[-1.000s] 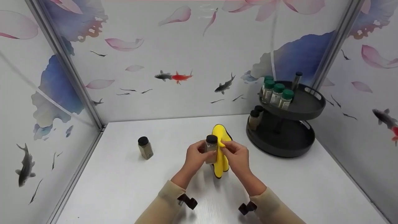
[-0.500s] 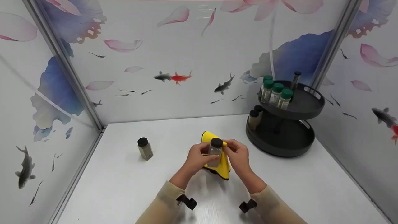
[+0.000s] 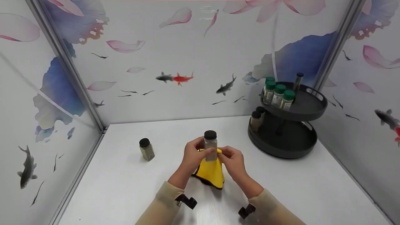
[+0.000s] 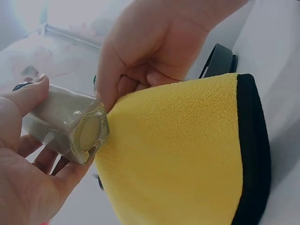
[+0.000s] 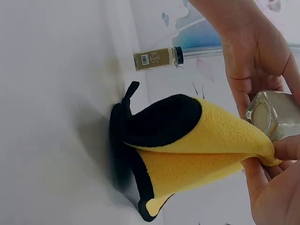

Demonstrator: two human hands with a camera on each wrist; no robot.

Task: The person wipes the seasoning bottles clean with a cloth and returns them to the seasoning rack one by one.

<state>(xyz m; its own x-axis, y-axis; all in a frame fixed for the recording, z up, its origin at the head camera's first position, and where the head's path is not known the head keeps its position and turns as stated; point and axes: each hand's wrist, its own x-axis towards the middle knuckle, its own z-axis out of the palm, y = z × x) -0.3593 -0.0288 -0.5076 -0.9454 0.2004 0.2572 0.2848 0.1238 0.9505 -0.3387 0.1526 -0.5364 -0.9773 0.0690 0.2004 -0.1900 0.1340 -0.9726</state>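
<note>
My left hand [image 3: 192, 156] grips a clear glass spice jar [image 3: 211, 143] with a black cap, holding it upright above the table. In the left wrist view the jar's base [image 4: 89, 132] faces the camera, and the fingers curl round its sides. Close beside it, my right hand [image 3: 232, 161] pinches the gathered top of a yellow cloth [image 3: 210, 172] with black edging. The cloth hangs below the jar and its gathered part meets the jar's lower end. From the right wrist side, the cloth [image 5: 215, 136] drapes in folds toward the table.
Another black-capped spice jar [image 3: 147, 150] stands on the white table [image 3: 125, 193] to the left. At the back right is a black two-tier round rack [image 3: 282, 153]. Several green-capped jars [image 3: 278, 97] occupy its upper tier, and black-capped jars [image 3: 255, 122] its lower one. Printed walls surround the table.
The cloth has swung from the jar's right side, past behind it, to hang below it. The right hand has shifted slightly left and down, while the jar has risen a little.
</note>
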